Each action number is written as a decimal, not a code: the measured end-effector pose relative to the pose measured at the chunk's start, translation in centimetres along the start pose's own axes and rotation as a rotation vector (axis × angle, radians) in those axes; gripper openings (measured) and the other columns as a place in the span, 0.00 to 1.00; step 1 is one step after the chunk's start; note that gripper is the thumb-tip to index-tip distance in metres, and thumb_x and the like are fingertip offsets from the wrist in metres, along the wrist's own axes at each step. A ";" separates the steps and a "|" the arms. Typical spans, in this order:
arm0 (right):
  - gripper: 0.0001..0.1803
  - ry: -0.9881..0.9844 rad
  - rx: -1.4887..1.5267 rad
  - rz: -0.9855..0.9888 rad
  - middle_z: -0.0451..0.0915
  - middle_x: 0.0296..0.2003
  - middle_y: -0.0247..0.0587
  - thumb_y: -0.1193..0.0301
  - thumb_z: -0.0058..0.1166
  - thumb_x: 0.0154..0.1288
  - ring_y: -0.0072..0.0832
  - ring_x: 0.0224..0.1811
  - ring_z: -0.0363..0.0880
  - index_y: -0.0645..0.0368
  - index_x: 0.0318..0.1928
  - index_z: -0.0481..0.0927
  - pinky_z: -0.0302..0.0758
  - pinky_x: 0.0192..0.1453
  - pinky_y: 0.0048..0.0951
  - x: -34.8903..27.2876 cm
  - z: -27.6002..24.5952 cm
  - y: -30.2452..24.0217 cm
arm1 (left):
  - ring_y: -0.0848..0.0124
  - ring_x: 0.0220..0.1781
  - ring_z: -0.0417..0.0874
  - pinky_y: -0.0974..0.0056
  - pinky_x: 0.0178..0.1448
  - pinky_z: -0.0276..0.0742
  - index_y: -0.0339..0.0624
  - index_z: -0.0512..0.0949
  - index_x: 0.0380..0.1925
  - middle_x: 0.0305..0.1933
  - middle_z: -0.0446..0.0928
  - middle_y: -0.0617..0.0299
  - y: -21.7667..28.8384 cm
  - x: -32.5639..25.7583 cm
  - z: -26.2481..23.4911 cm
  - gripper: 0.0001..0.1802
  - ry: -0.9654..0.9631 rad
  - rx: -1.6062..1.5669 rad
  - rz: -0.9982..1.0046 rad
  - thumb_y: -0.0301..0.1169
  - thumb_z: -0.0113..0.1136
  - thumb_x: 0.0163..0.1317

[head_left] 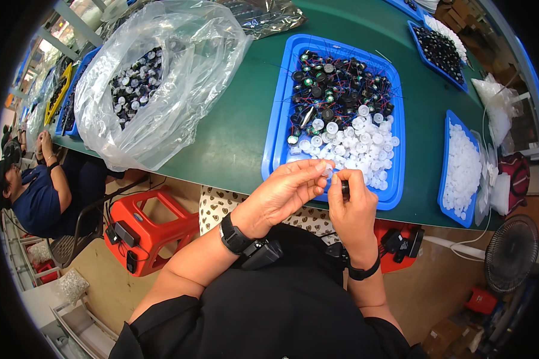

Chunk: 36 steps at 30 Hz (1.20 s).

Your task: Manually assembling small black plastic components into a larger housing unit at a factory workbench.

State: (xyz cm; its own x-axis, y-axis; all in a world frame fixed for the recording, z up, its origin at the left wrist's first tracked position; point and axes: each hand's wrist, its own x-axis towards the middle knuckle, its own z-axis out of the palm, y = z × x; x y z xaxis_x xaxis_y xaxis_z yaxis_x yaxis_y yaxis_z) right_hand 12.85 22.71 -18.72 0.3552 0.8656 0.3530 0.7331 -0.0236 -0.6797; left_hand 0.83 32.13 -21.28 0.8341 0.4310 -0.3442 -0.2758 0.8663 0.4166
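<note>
White cap pinched in left hand, small black part clamped in right hand, over blue tray.

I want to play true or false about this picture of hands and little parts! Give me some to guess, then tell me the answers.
1. The left hand pinches a small white cap. True.
2. The blue tray in front of the hands holds only white caps. False: black parts with wires fill its far half.
3. The right hand holds a small dark part. True.
4. The table is red. False: it is green.
5. A clear plastic bag lies to the left of the tray. True.
</note>
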 end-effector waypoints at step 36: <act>0.06 0.047 0.000 -0.052 0.75 0.21 0.43 0.80 0.55 0.58 0.35 0.17 0.76 0.62 0.32 0.70 0.70 0.20 0.31 0.0 0.5 0.3 | 0.79 0.37 0.76 0.73 0.46 0.75 0.31 0.72 0.50 0.35 0.75 0.64 0.0 0.1 0.2 0.16 0.004 0.025 0.000 0.31 0.54 0.67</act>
State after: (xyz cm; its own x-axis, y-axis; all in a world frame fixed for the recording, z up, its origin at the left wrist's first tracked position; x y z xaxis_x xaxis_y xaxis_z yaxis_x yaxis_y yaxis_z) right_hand 12.78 22.95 -19.30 0.3433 0.8414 0.4174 0.7512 0.0208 -0.6597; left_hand 1.06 32.11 -21.14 0.8323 0.4323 -0.3470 -0.2640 0.8595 0.4377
